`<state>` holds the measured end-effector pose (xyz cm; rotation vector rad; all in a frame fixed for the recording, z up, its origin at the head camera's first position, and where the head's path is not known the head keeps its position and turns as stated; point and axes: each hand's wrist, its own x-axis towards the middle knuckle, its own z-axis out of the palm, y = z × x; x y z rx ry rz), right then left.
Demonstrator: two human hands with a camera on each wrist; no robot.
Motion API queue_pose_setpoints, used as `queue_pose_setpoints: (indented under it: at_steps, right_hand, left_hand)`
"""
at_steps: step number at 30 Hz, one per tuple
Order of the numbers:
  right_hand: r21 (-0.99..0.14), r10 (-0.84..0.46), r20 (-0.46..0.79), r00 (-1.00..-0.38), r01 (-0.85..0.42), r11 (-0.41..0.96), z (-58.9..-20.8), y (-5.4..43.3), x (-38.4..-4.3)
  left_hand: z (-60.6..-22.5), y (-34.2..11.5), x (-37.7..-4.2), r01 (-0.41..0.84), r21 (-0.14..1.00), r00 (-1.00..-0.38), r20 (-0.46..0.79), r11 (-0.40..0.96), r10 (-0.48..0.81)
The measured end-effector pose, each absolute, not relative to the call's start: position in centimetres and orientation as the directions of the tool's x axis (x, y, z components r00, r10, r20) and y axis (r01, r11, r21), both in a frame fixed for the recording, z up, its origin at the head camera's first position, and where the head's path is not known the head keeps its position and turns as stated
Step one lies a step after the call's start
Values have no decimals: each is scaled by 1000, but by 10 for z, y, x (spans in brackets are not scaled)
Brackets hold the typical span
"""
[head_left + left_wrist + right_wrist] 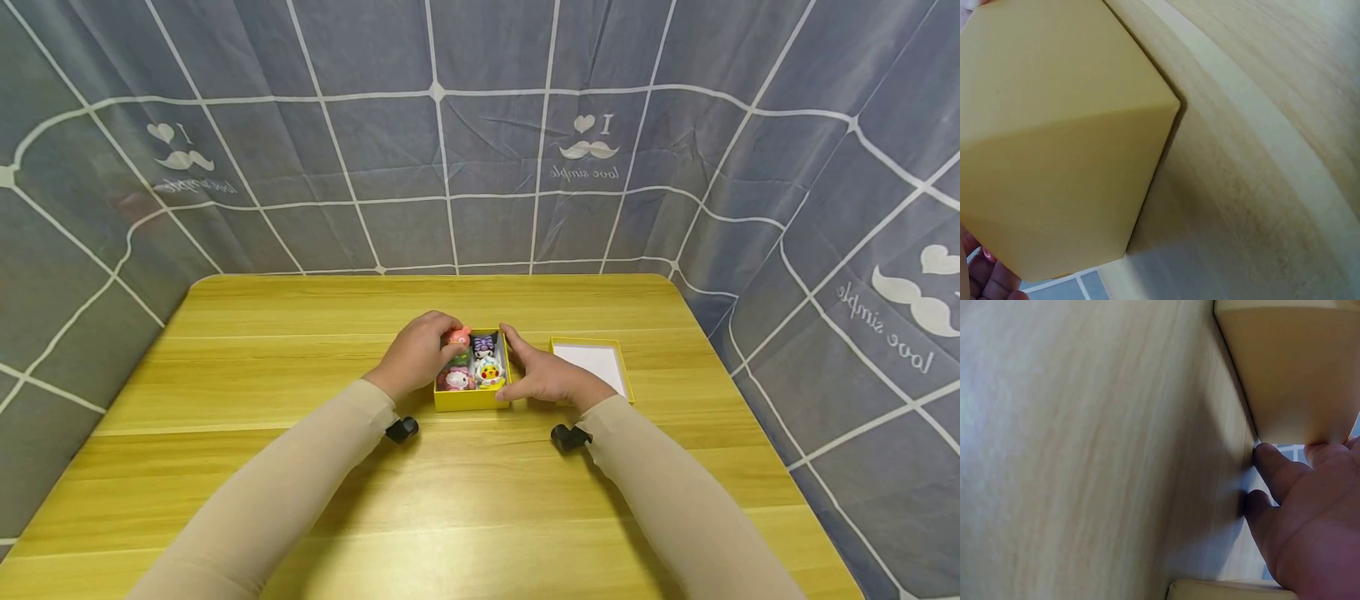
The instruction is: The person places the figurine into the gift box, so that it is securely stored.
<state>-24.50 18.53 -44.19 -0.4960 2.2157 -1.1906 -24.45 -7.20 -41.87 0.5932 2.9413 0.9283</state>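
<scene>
A shallow yellow box [471,400] sits on the table with several small toy figurines in it. Among them are a white-hooded yellow figurine [490,372], a purple-bowed figurine [483,347] and a pink-and-white figurine [456,379]. At the far left of the box, my left hand [417,353] pinches a coral-pink figurine [458,337] between thumb and fingers; they partly cover it. My right hand [546,375] grips the box's right side, thumb at the near corner and forefinger at the far one. In the right wrist view, other fingertips [1259,503] touch the tabletop.
To the right lies a yellow-edged lid [592,358], its white inside facing up, partly behind my right hand. The wooden table [300,467] meets a grey checked curtain [495,150] at the back. A black wrist camera [402,429] hangs under each sleeve.
</scene>
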Motion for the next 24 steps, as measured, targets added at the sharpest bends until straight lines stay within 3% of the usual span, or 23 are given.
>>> queue_pose_setpoints:
  at_steps: [15, 24]
  right_hand:
    - [-853, -569, -308, -763, -44, 521, -442, 185, -245]
    - [-857, -572, -300, -764, -48, 514, -441, 185, -244]
  left_hand:
    - [-423, -70, -243, 375, 455, -926, 148, 808, 347]
    - [-425, -71, -243, 372, 466, -927, 144, 803, 346]
